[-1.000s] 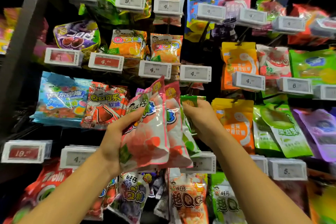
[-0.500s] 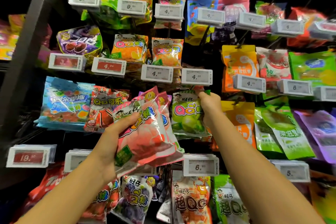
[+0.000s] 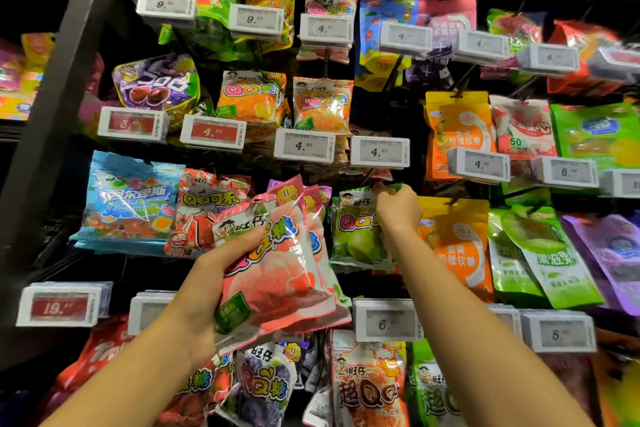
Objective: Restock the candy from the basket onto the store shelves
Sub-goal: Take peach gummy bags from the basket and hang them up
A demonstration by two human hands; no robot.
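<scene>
The right hand (image 3: pixel 398 210) pinches the top edge of a green candy bag (image 3: pixel 360 229) just below the 4.20 price tag (image 3: pixel 380 151). Left of that tag, the left hand (image 3: pixel 207 282) grips pink candy bags (image 3: pixel 277 274). These look light, soft and slippery, best held by the top seam.

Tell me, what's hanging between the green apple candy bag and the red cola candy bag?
In the head view, the pink peach bags gripped by the left hand sit between the green apple bag and the cola bag.

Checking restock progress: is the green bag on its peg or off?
Cannot tell: right hand pinches the green bag's top, hiding the peg.
</scene>
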